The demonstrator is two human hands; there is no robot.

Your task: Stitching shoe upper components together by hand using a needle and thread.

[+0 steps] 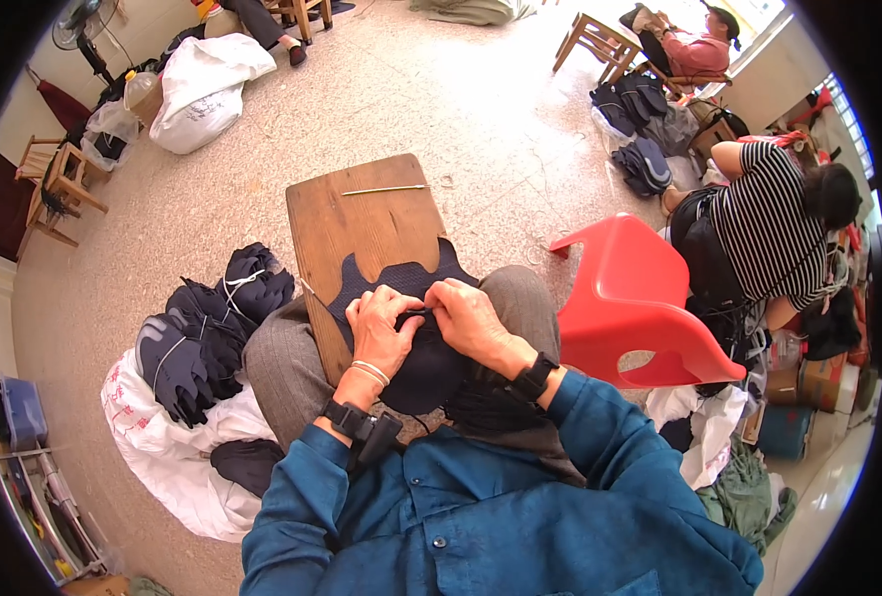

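A dark navy fabric piece (391, 286) with a curved, cut-out outline lies over my lap and the near end of a wooden board (362, 223). My left hand (385, 326) pinches its edge between thumb and fingers. Close beside it, my right hand (466, 316) grips the same edge, fingertips pressed together. Whatever is between the fingertips is too small to make out, apart from a dark fold of cloth. Toward the board's far end rests a thin metal rod (386, 189). Another thin, pale tool (312, 290) sticks out at the board's left edge.
Tied bundles of dark fabric pieces (178, 363) sit on a white sack (143, 447) to my left. On my right stands a red plastic chair (630, 288), with a person in a striped top (764, 214) beyond. A wooden stool (596, 48) and another seated person (694, 50) are farther off.
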